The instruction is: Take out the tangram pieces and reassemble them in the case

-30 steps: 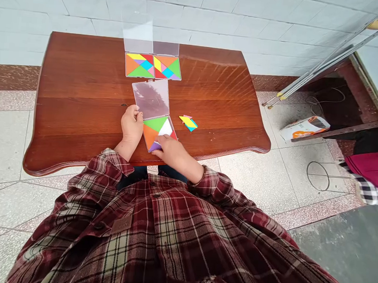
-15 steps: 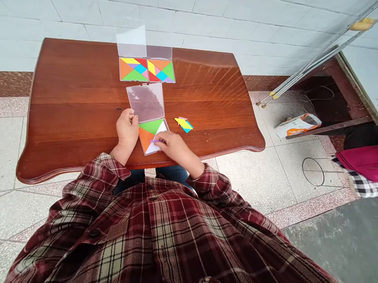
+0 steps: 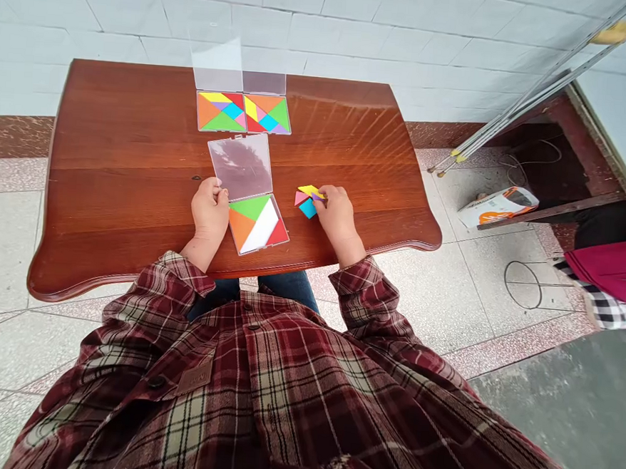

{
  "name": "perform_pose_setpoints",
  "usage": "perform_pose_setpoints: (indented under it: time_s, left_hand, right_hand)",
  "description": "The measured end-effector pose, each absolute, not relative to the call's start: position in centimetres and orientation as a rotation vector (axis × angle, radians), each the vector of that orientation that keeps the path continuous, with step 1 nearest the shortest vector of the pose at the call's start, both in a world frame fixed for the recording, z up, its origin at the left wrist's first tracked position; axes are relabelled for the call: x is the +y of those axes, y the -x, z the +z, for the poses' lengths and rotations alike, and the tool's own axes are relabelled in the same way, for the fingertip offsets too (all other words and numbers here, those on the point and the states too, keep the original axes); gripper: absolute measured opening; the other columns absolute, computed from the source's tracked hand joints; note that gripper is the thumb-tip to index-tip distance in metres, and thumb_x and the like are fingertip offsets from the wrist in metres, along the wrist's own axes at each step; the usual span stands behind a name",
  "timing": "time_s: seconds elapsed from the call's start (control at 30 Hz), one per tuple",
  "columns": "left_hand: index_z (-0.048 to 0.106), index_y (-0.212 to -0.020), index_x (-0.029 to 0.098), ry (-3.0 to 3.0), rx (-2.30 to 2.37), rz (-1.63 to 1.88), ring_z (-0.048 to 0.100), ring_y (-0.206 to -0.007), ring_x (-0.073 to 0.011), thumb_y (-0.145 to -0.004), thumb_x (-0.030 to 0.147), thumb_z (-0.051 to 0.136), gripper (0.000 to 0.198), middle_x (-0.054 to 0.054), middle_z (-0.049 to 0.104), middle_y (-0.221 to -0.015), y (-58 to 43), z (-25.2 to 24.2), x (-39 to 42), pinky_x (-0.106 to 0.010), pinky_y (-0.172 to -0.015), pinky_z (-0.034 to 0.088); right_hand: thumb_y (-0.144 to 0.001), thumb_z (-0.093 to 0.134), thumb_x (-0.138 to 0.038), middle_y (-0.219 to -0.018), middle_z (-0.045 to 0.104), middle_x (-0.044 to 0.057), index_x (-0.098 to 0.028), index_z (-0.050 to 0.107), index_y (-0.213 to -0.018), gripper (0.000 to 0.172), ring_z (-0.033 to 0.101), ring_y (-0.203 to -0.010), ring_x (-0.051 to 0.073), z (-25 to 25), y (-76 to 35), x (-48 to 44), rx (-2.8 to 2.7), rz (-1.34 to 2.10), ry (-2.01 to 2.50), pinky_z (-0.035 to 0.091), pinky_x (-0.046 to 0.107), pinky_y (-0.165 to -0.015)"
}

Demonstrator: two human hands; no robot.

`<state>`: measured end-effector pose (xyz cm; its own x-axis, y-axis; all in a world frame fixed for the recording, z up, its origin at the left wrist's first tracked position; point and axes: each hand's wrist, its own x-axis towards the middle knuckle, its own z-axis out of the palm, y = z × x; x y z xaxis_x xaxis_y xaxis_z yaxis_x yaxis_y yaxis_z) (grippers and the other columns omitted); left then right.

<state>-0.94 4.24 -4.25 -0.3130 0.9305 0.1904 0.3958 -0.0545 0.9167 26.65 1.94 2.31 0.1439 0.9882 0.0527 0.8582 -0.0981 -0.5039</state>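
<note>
An open tangram case (image 3: 285,241) lies near the table's front edge, with its clear lid (image 3: 241,164) folded back. Green (image 3: 250,210), orange (image 3: 240,228) and red (image 3: 277,233) triangles lie in its tray, with a white strip of base showing between them. My left hand (image 3: 209,209) is closed at the case's left edge, its fingertips by the lid's lower corner. My right hand (image 3: 338,216) pinches a purple piece (image 3: 316,197) at the loose pile, which has a yellow parallelogram (image 3: 309,191), a pink piece (image 3: 300,199) and a blue square (image 3: 308,208).
Two filled tangram cases (image 3: 221,114) (image 3: 268,115) stand open side by side at the back of the wooden table (image 3: 125,164). A tiled wall (image 3: 349,23) is behind. To the right are metal poles (image 3: 492,125), a white bag (image 3: 500,207) and part of another person (image 3: 617,256).
My right hand has moved right from the case's tray to the loose pile, carrying the purple piece. The red triangle now shows in the tray. My left hand has stayed put.
</note>
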Motion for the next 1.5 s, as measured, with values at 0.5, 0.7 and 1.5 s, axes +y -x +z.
perform_pose_setpoints:
  time_s: [0.5, 0.7, 1.5]
  left_hand:
    - [0.057, -0.103, 0.019, -1.448, 1.685, 1.365, 0.058, -0.065, -0.0113, -0.085, 0.020, 0.056, 0.018, 0.002, 0.060, -0.077, 1.0, -3.9, 4.1, -0.031, -0.078, 0.054]
    - [0.057, -0.102, 0.020, -1.414, 1.707, 1.337, 0.059, -0.065, -0.0121, -0.084, 0.019, 0.055, 0.017, 0.001, 0.059, -0.077, 1.0, -3.9, 4.2, -0.033, -0.080, 0.054]
    - [0.057, -0.100, 0.020, -1.441, 1.696, 1.360, 0.058, -0.063, -0.0106, -0.086, 0.026, 0.057, 0.016, 0.001, 0.061, -0.076, 1.0, -3.4, 4.1, -0.029, -0.075, 0.055]
  right_hand:
    - [-0.082, 0.073, -0.011, -0.134, 0.056, 0.012, -0.016, 0.062, -0.122, 0.042, 0.065, -0.104, 0.023, 6.8, -21.2, -0.8, -2.949, 0.704, 1.418, 0.048, 0.031, -0.082]
    - [-0.083, 0.072, -0.012, -0.125, 0.058, 0.014, -0.013, 0.062, -0.120, 0.039, 0.066, -0.095, 0.022, 9.2, -20.0, 0.9, -3.306, 0.566, 1.301, 0.042, 0.029, -0.069]
    - [-0.079, 0.062, -0.016, -0.069, 0.060, -0.002, -0.017, 0.062, -0.080, 0.002, 0.051, -0.064, 0.014, 3.1, -29.2, 1.8, -1.894, 0.905, 1.817, 0.042, 0.029, -0.070]
